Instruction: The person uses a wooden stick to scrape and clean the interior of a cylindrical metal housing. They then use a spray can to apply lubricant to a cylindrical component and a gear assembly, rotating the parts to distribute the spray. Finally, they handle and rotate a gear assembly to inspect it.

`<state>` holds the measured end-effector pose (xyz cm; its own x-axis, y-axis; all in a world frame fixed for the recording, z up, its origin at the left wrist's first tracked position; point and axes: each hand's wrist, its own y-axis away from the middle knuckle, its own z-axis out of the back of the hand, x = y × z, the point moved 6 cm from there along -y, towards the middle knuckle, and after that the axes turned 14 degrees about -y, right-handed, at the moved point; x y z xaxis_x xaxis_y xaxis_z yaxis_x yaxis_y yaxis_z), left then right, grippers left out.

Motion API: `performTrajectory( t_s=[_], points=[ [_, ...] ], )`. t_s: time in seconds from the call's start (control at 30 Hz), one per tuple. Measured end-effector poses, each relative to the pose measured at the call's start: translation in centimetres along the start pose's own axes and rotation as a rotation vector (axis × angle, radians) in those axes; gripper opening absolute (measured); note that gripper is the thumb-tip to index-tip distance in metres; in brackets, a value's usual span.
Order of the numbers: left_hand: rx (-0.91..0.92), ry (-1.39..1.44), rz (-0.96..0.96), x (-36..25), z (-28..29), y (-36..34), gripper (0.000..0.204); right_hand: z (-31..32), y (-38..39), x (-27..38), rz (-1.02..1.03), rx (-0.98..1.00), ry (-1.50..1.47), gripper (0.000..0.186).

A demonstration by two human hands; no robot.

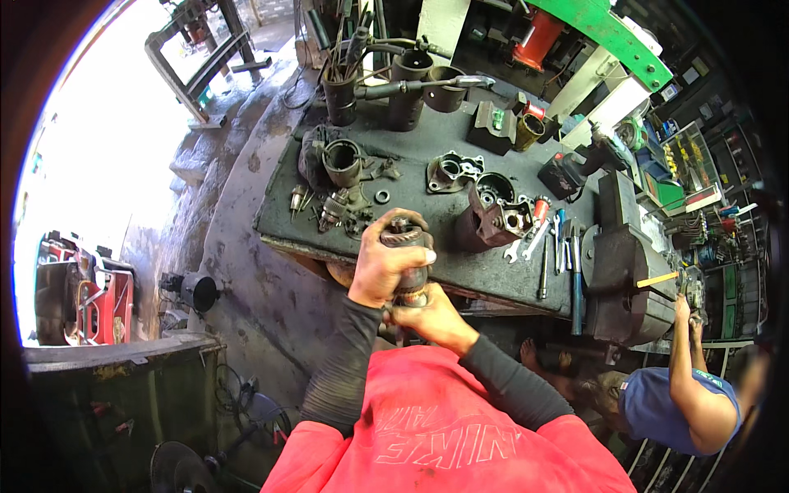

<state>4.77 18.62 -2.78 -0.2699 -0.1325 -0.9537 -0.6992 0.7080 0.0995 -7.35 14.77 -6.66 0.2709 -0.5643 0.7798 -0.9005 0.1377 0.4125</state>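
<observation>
Red shirt fabric [444,435] fills the bottom of the view, and from it two forearms in dark sleeves rise to meet in front of the worktop [460,271]. Both hands hold one greasy motor armature [408,246], upright and just above the worktop's near edge. The left hand [385,267] has its fingers wrapped closed around the armature's upper body, below the toothed end that pokes out on top; the right hand [434,319] grips closed around the lower end, touching the left hand from underneath. Just behind the armature on the dark worktop lie small fittings and a washer [383,196], with a round metal housing [343,161] further back on the left. To the right stands a rust-brown motor casing [491,218], and beside it a row of wrenches [552,242]. A heavy bench vise [629,275] sits at the worktop's right end (another person's raised arm [682,345] shows just past it, blue shirt below).
</observation>
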Motion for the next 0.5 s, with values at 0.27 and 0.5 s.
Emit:
performTrajectory(
  t_s=[0.27,0.5],
  points=[
    [-0.435,-0.44,-0.187,-1.0,0.8,-0.6,0.033,0.8,-0.3,4.3,0.529,-0.426,0.967,0.031],
    [0.415,0.853,0.074,-1.1,-2.2,0.6,0.038,-1.9,0.8,-0.1,-0.234,0.296,-0.415,0.013]
  ],
)
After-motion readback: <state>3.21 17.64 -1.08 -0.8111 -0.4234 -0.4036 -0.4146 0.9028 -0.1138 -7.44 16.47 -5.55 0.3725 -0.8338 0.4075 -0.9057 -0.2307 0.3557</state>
